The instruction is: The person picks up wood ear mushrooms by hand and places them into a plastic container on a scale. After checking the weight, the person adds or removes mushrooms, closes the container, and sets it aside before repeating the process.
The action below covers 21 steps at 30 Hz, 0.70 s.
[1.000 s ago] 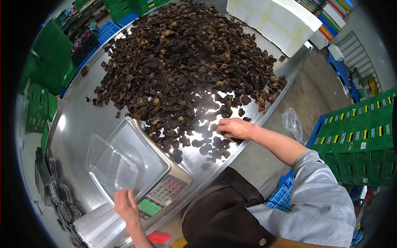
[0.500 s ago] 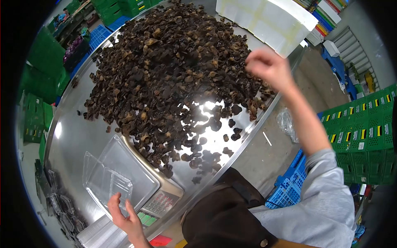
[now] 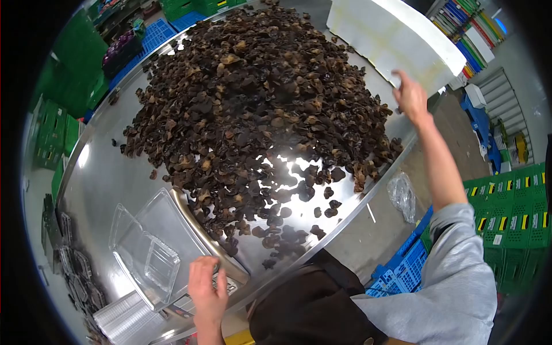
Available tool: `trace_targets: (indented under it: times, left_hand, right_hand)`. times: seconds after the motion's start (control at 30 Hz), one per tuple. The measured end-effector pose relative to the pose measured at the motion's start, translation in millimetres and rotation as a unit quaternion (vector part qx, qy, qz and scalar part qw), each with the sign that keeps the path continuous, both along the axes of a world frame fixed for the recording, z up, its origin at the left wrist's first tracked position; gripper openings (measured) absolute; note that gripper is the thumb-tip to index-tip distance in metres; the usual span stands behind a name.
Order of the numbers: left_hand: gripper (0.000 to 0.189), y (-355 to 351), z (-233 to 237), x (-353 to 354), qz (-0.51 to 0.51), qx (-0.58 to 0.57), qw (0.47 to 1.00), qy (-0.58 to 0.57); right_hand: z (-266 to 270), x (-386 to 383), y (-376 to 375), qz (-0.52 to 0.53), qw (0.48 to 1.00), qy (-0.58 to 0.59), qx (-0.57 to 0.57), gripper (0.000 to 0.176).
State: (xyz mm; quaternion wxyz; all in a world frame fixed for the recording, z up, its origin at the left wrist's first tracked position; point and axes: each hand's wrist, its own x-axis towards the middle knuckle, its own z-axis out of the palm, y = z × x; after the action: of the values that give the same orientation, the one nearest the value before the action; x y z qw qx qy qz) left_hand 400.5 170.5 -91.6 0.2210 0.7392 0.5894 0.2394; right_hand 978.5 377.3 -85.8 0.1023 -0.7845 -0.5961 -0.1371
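Note:
A big heap of dark brown wood ear mushrooms (image 3: 253,98) covers much of the steel table (image 3: 98,167). My left hand (image 3: 207,293) is over the keypad end of a scale (image 3: 192,221), thumb apart from the fingers, nothing plainly held. On the scale's pan stands a clear plastic clamshell box (image 3: 158,264) with its lid up; it looks bare inside. My right hand (image 3: 412,99) is beyond the heap's right edge, in front of a white foam box (image 3: 391,34). Its index finger points outward and I see nothing gripped in it.
Stacked clear lids or boxes (image 3: 123,316) lie at the near left corner, beside more clear containers (image 3: 75,270). Green crates (image 3: 512,213) stand at the right, a blue crate (image 3: 402,270) below the table edge. Loose mushrooms (image 3: 282,238) are scattered near the scale.
My left hand has moved right, from beside the clamshell box to the scale's keypad end. My right hand has gone from the heap's right edge outward toward the foam box. The view has shifted slightly.

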Motion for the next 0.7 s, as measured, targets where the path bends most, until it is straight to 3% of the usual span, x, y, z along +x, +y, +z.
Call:
trace_targets:
  times: [0.17,0.2,0.27,0.37,0.4,0.43,0.47,0.5,0.57,0.63,0.7]
  left_hand:
    - [0.025,-9.8,-11.3,6.3,0.001,-0.039,0.999,-0.019]
    - [0.025,-10.2,-13.9,8.9,0.017,-0.054,0.998,-0.028]
    - [0.027,-4.6,-19.2,16.4,0.017,-0.055,0.998,-0.034]
    - [0.034,13.0,-31.4,32.9,0.022,-0.048,0.998,-0.037]
    - [0.039,20.3,-36.4,37.9,0.024,-0.043,0.998,-0.033]
    - [0.039,28.9,-42.1,42.3,0.020,-0.042,0.998,-0.034]
    - [0.046,40.8,-49.4,48.2,0.021,-0.041,0.998,-0.030]
    - [0.053,53.1,-57.5,56.5,0.019,-0.040,0.999,-0.030]
    - [0.062,76.6,-74.8,71.5,0.045,-0.049,0.998,-0.024]
    - [0.080,97.5,-101.0,78.6,0.077,-0.065,0.995,0.023]
    - [0.087,112.6,-112.3,87.8,0.146,-0.106,0.974,0.140]
  right_hand:
    - [-9.1,-0.2,-38.5,-0.187,0.944,-0.032,-0.269,0.070]
    - [-11.5,8.9,-47.9,-0.186,0.944,-0.032,-0.270,0.070]
    - [-18.2,24.2,-61.8,-0.171,0.930,-0.233,-0.228,0.074]
    - [-25.8,32.8,-46.0,-0.134,0.949,-0.241,-0.151,0.076]
    - [-6.7,-12.5,-40.4,-0.065,0.972,-0.196,-0.111,0.071]
    - [-5.0,-38.5,-26.6,0.007,0.995,-0.039,-0.094,0.056]
    - [12.6,-102.2,-25.8,0.037,0.982,0.164,-0.081,0.042]
    - [-22.2,-123.4,-14.0,0.141,0.968,0.207,-0.030,0.032]
    - [-34.0,-208.4,-10.3,0.278,0.883,0.369,-0.082,0.040]
    - [-87.1,-272.8,9.4,0.465,0.829,0.310,-0.027,0.051]
    - [-115.9,-325.4,19.6,0.447,0.870,0.209,-0.003,0.054]
